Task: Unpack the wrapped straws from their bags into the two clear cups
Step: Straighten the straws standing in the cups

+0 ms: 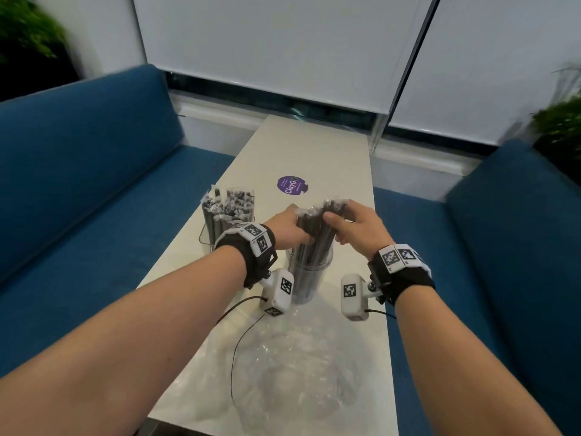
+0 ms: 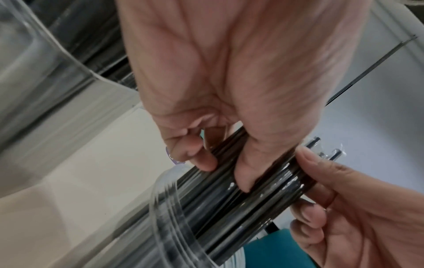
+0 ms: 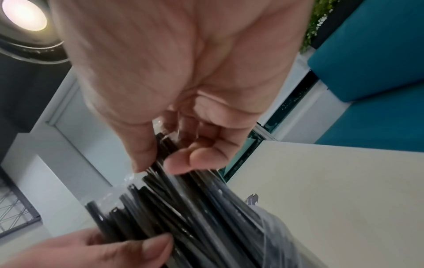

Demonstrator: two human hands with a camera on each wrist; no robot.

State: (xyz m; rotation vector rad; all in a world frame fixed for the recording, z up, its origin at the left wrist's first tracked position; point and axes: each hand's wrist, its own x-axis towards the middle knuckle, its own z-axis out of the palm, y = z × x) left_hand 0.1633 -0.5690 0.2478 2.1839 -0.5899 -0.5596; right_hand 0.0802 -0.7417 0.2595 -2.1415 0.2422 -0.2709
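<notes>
A café-style seating booth: blue upholstered benches [image 1: 78, 171] flank a narrow pale counter [image 1: 314, 146] bearing a round purple sticker [image 1: 292, 185]. White roller blinds [image 1: 267, 45] cover the window behind. Potted greenery [image 1: 559, 121] stands at both far corners.

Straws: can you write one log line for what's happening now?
both hands grip straw bundle | bundle standing in near cup | far cup full | empty bags on table
</notes>
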